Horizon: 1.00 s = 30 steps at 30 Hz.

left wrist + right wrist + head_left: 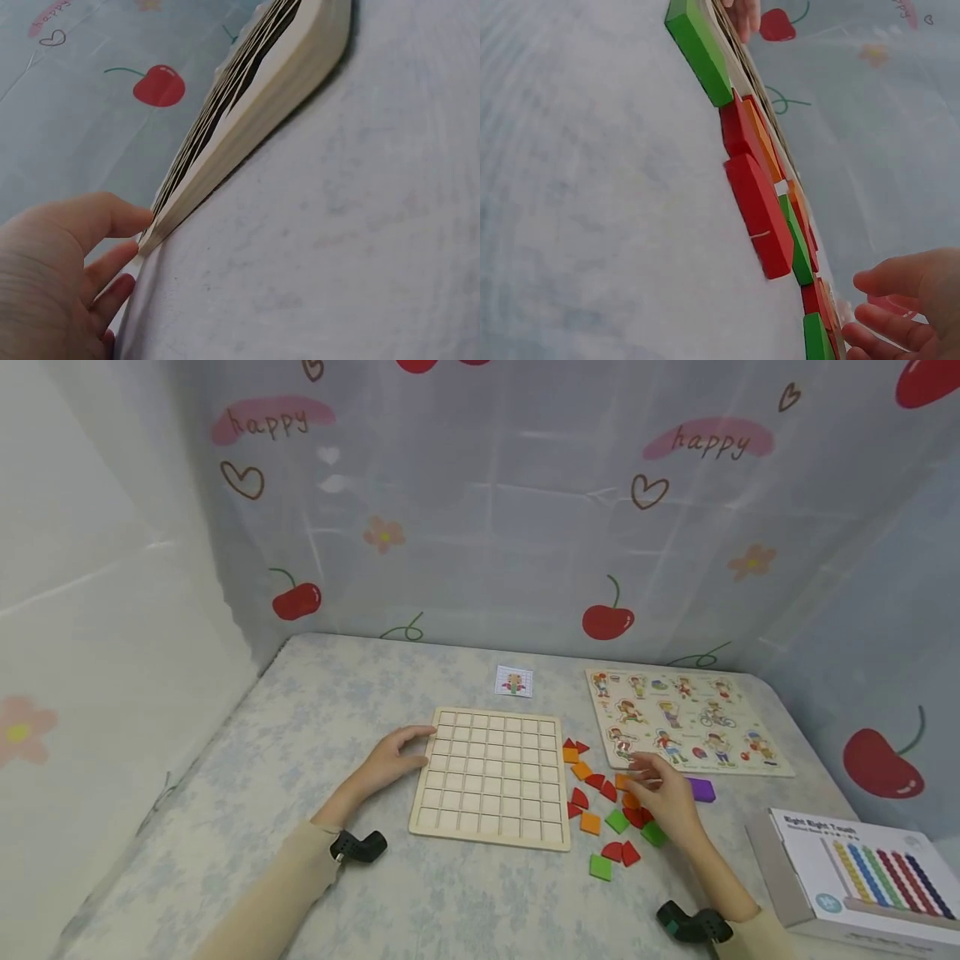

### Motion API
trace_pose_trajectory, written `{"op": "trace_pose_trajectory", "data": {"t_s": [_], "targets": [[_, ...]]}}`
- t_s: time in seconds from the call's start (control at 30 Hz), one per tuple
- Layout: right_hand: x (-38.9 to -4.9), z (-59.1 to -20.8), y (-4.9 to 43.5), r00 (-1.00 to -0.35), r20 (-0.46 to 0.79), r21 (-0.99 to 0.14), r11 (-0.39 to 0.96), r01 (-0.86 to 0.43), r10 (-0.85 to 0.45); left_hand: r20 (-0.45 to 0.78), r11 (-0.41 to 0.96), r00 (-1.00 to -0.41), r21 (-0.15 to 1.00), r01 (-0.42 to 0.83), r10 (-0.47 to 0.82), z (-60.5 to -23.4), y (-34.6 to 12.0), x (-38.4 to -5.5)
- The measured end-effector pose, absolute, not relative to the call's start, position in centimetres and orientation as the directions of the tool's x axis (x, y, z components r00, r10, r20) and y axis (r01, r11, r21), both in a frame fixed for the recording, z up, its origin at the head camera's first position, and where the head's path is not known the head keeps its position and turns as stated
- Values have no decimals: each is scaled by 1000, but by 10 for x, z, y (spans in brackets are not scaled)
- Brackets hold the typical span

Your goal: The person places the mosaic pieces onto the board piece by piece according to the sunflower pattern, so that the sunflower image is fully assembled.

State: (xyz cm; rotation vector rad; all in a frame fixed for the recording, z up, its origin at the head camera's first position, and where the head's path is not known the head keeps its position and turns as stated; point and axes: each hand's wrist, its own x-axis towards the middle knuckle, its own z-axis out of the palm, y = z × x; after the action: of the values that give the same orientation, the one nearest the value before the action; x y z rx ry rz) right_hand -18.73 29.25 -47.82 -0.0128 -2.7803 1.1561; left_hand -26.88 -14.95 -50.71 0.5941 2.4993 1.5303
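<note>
A square wooden grid board (491, 837) lies flat on the table. My left hand (392, 755) rests at its left edge, with fingers and thumb extended to the rim; the left wrist view shows the hand (67, 262) at the board's side (247, 142). My right hand (667, 793) hovers over loose coloured pieces right of the board, closest to an orange square (622, 782). In the right wrist view its thumb and fingers (900, 274) are apart, and no held piece is visible. Around it lie red quarter-round pieces (611, 852) and green squares (600, 867).
Behind the board lies a small pattern card (513, 681). A wooden picture puzzle (690, 720) occupies the back right, with a purple block (702, 790) at its front edge. A white toy box (855, 877) stands at the right front. Printed curtains (480, 527) surround the table.
</note>
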Motion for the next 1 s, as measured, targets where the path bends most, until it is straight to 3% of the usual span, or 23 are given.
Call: {"op": "trace_pose_trajectory", "data": {"t_s": [0.3,1.0], "targets": [[-186,-488,296,-985,165,-716,694,-80,57,108,385,-915,883,268,389,-507,-151,-268],[-190,-496,296,-988,127,-733,679,-36,84,106,377,-915,888,264,389,-509,-148,-268]]}}
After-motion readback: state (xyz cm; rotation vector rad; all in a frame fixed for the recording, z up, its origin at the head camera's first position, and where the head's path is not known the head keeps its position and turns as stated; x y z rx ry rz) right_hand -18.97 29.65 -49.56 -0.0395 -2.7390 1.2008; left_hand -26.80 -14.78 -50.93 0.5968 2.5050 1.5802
